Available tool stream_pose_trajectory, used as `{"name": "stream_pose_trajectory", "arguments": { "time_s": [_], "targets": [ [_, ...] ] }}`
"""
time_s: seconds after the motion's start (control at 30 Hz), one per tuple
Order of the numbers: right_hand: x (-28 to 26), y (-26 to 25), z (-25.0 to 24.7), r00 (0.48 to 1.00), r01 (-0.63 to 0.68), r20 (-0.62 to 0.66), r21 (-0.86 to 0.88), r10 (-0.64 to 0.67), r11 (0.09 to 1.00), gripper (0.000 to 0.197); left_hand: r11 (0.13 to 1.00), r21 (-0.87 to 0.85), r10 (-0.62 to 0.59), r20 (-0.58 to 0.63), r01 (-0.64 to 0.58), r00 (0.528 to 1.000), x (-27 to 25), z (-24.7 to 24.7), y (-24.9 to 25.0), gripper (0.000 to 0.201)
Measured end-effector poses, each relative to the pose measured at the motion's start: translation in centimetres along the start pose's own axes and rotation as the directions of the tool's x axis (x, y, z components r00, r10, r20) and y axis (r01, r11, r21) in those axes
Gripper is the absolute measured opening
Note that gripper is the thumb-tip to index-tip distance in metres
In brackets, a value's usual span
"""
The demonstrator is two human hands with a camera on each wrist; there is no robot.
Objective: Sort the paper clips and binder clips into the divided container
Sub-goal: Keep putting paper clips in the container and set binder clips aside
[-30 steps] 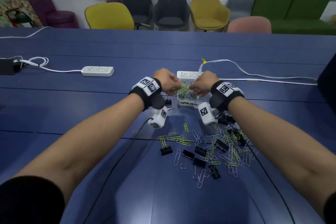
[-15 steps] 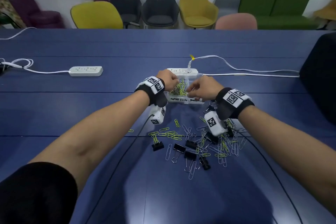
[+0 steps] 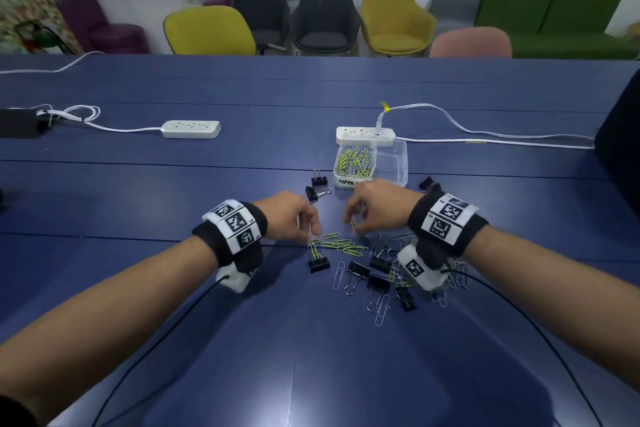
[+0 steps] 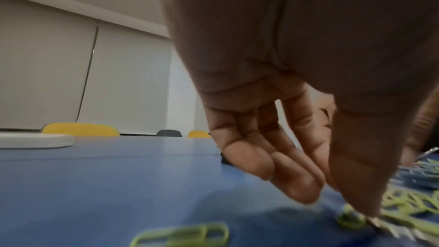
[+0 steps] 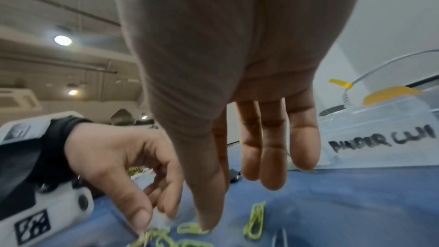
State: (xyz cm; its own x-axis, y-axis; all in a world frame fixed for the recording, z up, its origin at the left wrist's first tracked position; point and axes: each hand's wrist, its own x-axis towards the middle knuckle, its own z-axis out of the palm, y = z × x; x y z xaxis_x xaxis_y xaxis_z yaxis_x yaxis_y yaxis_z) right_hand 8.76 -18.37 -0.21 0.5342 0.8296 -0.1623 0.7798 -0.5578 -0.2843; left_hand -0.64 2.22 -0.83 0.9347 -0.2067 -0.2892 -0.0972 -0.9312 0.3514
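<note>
A clear divided container (image 3: pixel 398 149) stands at the table's middle. Its left compartment, marked PAPER CLIPS (image 5: pixel 380 142), holds green and silver paper clips (image 3: pixel 355 159); its right compartment shows none. Loose green paper clips (image 3: pixel 341 246), silver paper clips and black binder clips (image 3: pixel 358 269) lie scattered in front of it. My left hand (image 3: pixel 313 236) is down at the pile's left edge, its thumb tip (image 4: pixel 370 211) touching a green clip (image 4: pixel 351 219). My right hand (image 3: pixel 353 224) hovers beside it with straight fingers (image 5: pixel 273 157), its thumb on a green clip (image 5: pixel 192 229).
Two black binder clips (image 3: pixel 318 185) lie left of the container and another one (image 3: pixel 427 184) to its right. A white power strip (image 3: pixel 365 135) with a cable sits just behind the container, a second strip (image 3: pixel 191 129) at the far left. Chairs line the far edge.
Both hands have drawn back from over the container's left compartment toward me and dropped to the loose clips on the table.
</note>
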Motion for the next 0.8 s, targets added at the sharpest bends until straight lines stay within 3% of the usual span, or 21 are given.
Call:
{"name": "stream_pose_trajectory", "arguments": {
  "time_s": [0.2,0.53,0.8],
  "targets": [
    [0.6,-0.8,1.0,0.996,0.009,0.094,-0.078,-0.001,0.997,0.05,0.992,0.023,0.123,0.006,-0.123,0.992,-1.0,1.5,-0.2,0.028],
    [0.3,-0.5,1.5,0.996,0.063,0.073,-0.079,-0.057,0.995,0.046,0.991,0.003,0.134,0.011,-0.134,0.991,-1.7,1.7,-0.9,0.028],
    [0.6,-0.5,2.0,0.996,0.062,0.058,-0.006,-0.062,0.998,0.03,0.996,-0.012,0.089,0.037,-0.089,0.995,-1.2,1.9,-1.0,0.021]
  ]
}}
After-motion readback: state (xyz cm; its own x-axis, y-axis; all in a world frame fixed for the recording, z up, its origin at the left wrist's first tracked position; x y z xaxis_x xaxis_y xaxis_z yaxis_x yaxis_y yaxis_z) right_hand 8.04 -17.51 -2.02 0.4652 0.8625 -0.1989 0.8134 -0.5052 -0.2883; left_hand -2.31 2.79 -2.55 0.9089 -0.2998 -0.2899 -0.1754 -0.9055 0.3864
